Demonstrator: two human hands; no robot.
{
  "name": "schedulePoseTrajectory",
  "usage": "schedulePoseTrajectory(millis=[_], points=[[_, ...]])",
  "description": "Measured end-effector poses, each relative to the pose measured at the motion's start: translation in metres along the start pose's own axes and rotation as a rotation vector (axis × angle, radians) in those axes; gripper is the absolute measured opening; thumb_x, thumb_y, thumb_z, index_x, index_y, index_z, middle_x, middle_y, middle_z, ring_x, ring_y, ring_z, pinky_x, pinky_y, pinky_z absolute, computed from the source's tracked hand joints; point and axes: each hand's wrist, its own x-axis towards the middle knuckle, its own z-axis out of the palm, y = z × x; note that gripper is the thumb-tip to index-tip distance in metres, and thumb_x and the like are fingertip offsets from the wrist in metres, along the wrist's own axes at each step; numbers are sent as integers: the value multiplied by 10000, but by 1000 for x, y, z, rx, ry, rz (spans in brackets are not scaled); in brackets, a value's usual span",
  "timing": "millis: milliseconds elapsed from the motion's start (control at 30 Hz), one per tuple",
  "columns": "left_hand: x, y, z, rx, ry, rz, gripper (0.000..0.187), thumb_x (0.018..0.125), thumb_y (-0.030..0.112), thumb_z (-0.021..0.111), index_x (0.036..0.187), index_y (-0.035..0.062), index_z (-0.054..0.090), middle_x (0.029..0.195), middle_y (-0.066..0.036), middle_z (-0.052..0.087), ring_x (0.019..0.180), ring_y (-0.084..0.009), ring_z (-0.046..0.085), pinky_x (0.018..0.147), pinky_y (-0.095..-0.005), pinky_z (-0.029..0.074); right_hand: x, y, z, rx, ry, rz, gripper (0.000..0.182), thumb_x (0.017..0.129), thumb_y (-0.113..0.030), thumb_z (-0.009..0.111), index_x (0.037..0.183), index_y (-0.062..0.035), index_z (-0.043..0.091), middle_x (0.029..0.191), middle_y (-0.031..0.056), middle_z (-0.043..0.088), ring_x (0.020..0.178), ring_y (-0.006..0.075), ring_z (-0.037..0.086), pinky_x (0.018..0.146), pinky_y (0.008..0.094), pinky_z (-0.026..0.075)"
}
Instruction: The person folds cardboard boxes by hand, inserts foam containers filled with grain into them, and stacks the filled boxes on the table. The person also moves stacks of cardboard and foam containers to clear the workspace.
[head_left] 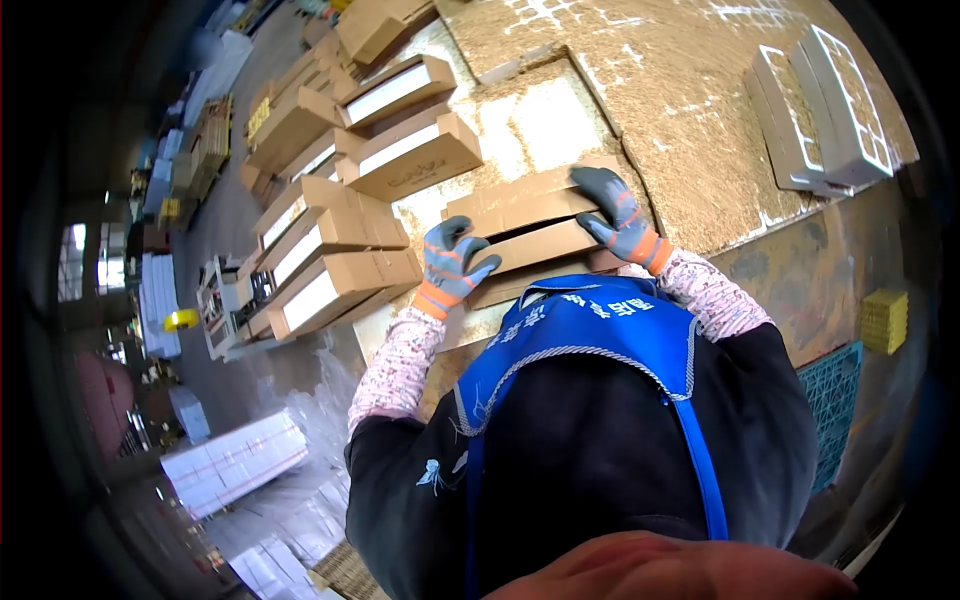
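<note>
Carton [541, 246]: spans the space between the two sets of gloved fingers, its ends touching both; neither hand is nearer.
Long axis: runs sideways from the left fingers to the right fingers, slanting so that the right end lies farther from the body.
Dark gap: a narrow slit along that axis, between the far flap [515, 203] and the near panel; its ends lie by the fingertips of each hand.
Left hand [449, 266]: grasps the carton's left end, fingers bent, thumb towards the near panel; how hard it presses cannot be told.
Right hand [622, 219]: grasps the right end, fingers reaching over the far side, thumb at the near panel.
Cardboard boxes [345, 290]: stand in rows beyond and outward of the left fingers, white showing in several.
Foam trays [790, 120]: well apart from the right fingers, out to their right.
Apron lettering [600, 306]: white characters on blue cloth, on the body side of both hands; too distorted to read surely.
Box marking [417, 177]: brown script on the box just beyond the left fingers; illegible.
Brand: none can be made out.
</note>
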Motion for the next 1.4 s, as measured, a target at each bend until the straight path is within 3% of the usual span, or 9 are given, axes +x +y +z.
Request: schedulePoseTrajectory(millis=[333,433,500,567,600,767,933,1067,1400], points=[[28,24,-11,359,-421,82,929,588,581,686,1343,146,366,1366,-135,343,1241,-326,314,1032,-495,177,-41,34,-26,-41,154,25,432,845,-168,442,1265,-72,473,1337,172,409,1255,318,355,1061,399,236],[28,29,-12,357,-373,115,910,565,506,734,1311,105,401,1324,-157,389,1214,-337,359,999,-483,249,-132,109,-39,-407,1062,742,666,803,-423,589,1252,42,428,1306,227,407,1248,332,342,1051,371,244],[28,30,-13,356,-344,136,901,564,488,741,1307,105,405,1318,-152,397,1193,-336,379,988,-478,266,-207,169,-37,-818,886,1577,794,748,-516,634,1279,30,410,1309,210,407,1232,307,365,1031,352,275],[28,28,-13,330,-358,120,902,560,489,741,1307,109,407,1304,-151,410,1179,-334,392,979,-480,278,-239,212,-28,-427,840,1627,955,693,-660,557,1301,50,356,1340,251,338,1264,350,287,1054,393,221],[29,28,-14,330,-373,110,876,566,483,740,1300,125,424,1296,-147,419,1169,-334,398,976,-479,279,-247,232,-18,-42,764,1642,1123,639,-804,479,1323,69,303,1370,293,268,1296,394,208,1076,435,166],[30,13,-17,318,-361,134,814,603,511,710,1297,173,449,1300,-149,413,1170,-324,394,974,-453,292,-155,132,5,738,1521,680,723,686,-118,777,1267,31,375,1112,130,540,988,218,523,863,316,461],[39,-18,-25,-867,-53,-361,727,746,146,613,1387,83,275,1206,-135,504,1017,-215,545,835,-333,485,-175,131,-29,727,1062,1166,659,656,-198,795,1222,-111,470,1006,97,598,793,193,590,635,321,513],[42,-26,-18,-1704,-29,-819,383,889,305,521,1165,39,534,1042,-101,621,903,-223,617,772,-359,522,-165,94,-61,889,977,1131,492,729,-229,715,1176,-146,526,967,68,641,743,198,636,557,341,512],[33,-38,61,-1902,23,-909,379,880,280,554,1177,45,532,1047,-87,619,908,-217,612,782,-339,512,-104,11,-57,883,802,886,464,768,-209,679,1176,-76,502,1028,86,617,833,200,638,653,336,554]])
